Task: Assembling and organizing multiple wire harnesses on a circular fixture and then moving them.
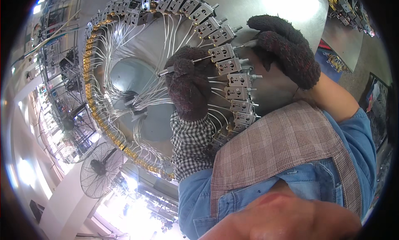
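Both my hands wear dark, fuzzy knitted gloves. My left hand (188, 84), in a checked sleeve, is inside a ring of metal blocks, over the white wires (156, 99). Its fingers are closed on a thin metal rod (201, 60) with a thicker grey end, which points at one silver block (221, 53). My right hand (286, 48) is outside the ring, at that block's bolt side. Its fingers are curled around something mostly hidden; only a grey tip shows beside the bolt. Neighbouring silver blocks (238, 80) have round holes and outward-facing bolts.
Wires run from a central hub (135, 103) to the blocks and to brass-coloured fittings (88, 69) along the ring's left side. A metal table surface (286, 5) lies beyond. More wired blocks (347, 9) sit at the far right. Caged fans (99, 167) stand at the left.
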